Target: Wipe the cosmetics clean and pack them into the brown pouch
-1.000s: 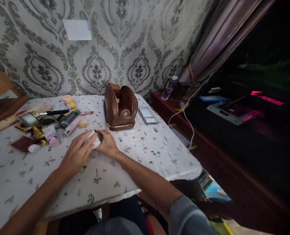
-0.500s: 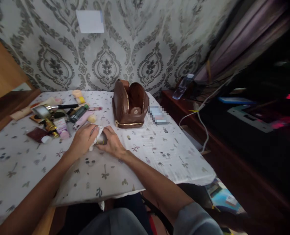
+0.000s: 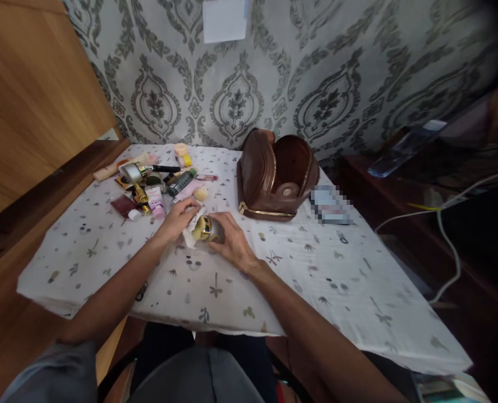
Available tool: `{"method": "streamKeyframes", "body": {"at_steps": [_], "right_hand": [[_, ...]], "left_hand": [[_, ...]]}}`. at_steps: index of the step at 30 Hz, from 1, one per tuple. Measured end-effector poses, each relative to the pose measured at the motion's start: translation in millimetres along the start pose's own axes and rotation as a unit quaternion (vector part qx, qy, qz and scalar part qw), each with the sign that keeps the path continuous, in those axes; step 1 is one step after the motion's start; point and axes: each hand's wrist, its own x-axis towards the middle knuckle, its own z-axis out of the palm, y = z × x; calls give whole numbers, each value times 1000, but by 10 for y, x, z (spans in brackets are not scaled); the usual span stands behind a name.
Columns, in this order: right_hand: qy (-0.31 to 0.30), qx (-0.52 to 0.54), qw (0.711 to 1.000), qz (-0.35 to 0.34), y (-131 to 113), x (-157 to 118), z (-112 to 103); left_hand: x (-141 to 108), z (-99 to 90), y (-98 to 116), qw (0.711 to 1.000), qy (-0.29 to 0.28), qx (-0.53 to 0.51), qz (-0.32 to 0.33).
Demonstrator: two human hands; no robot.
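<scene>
My right hand [image 3: 231, 239] is closed around a small jar [image 3: 206, 228] with a yellowish end and a gold band, tilted on its side just above the table. In my left hand [image 3: 177, 220] is a crumpled white wipe [image 3: 189, 238], held against the jar's yellowish end. Both hands are over the front middle of the patterned tablecloth [image 3: 236, 296]. Beyond them stands an open brown cosmetic bag [image 3: 259, 193], its zip undone and its dark inside showing.
Left of the bag lies a pile of cosmetics: a pink and white tube [image 3: 155, 202], a dark green bottle [image 3: 182, 182], a dark red pouch [image 3: 122, 206] and a black-handled brush [image 3: 164, 168]. A pixelated flat object [image 3: 330, 204] lies right of the bag. A water bottle [image 3: 408, 148] is farther right.
My head view has turned to the left, so everything sits farther right. The jar's yellowish end and gold band now show more, with the wipe still against it.
</scene>
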Motion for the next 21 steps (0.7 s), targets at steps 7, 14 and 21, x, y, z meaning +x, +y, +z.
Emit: {"method": "streamKeyframes", "body": {"at_steps": [7, 14, 21], "right_hand": [[29, 39, 997, 53, -1, 18, 19], [79, 161, 974, 136, -16, 58, 35], [81, 179, 967, 161, -20, 67, 25]], "left_hand": [[-58, 49, -11, 998, 35, -44, -21], [-179, 61, 57, 995, 19, 26, 91], [-253, 76, 62, 975, -13, 102, 198]]}}
